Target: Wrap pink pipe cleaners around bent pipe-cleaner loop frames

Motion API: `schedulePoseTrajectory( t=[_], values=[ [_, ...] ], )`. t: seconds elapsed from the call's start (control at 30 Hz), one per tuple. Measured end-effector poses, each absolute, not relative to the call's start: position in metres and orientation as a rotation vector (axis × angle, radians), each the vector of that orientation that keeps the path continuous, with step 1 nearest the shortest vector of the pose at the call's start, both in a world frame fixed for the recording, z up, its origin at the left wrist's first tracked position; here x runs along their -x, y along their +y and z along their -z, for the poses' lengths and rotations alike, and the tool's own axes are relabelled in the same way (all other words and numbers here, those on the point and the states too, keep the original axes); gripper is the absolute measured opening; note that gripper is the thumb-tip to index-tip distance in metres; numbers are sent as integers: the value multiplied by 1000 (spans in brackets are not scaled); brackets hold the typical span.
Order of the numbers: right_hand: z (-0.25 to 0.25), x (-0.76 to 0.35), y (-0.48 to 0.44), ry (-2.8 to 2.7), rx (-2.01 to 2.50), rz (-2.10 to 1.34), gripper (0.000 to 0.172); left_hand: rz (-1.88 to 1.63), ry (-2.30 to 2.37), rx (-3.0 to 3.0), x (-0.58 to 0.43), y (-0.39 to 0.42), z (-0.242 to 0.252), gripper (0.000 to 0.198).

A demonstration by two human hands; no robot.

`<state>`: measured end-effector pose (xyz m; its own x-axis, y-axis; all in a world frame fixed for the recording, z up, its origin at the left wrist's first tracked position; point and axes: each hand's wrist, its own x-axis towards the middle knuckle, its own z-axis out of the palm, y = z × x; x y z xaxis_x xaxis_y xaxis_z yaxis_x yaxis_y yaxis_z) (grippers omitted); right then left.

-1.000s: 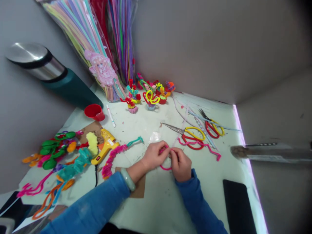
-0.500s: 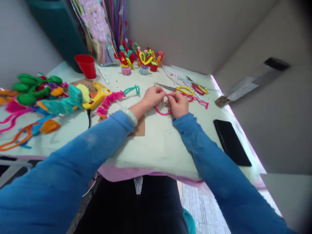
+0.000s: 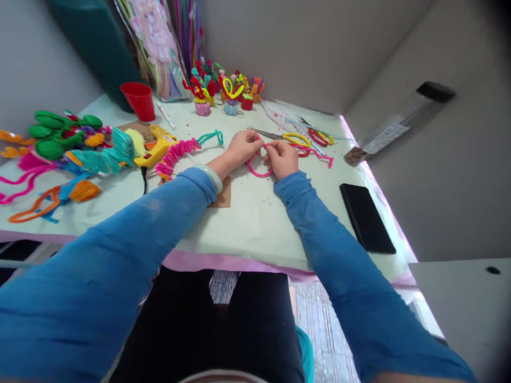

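A pink pipe cleaner (image 3: 259, 174) is bent into a loop between my two hands. My left hand (image 3: 242, 148) pinches it from the left, and my right hand (image 3: 282, 158) pinches it close by on the right; the fingertips nearly meet. Scissors with yellow handles (image 3: 296, 140) lie just behind my right hand. Left of my left hand rests a curved, fluffy pink pipe-cleaner piece (image 3: 175, 157) with a teal end (image 3: 211, 137). A brown card (image 3: 223, 194) lies partly under my left forearm.
A yellow glue gun (image 3: 156, 149) and a red cup (image 3: 139, 100) stand left, beside a colourful pipe-cleaner heap (image 3: 51, 133). Small pipe-cleaner pots (image 3: 230, 108) line the back. Red-handled scissors (image 3: 318, 137), a clear tube (image 3: 393, 130) and a black phone-like slab (image 3: 366, 218) are right.
The view has shifted slightly, so the table and hands appear a little higher and further left. Both hands still pinch the pink pipe cleaner, its loop hanging between them.
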<state>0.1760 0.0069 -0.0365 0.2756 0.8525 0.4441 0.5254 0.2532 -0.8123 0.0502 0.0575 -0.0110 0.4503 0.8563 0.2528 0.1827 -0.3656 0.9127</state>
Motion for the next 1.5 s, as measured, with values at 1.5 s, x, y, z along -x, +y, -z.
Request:
schedulePoseTrajectory(
  t=[1.5],
  values=[
    [19, -170, -2, -1157, 1310, -568, 17, -937, 746, -1747, -46, 62, 6, 25]
  ],
)
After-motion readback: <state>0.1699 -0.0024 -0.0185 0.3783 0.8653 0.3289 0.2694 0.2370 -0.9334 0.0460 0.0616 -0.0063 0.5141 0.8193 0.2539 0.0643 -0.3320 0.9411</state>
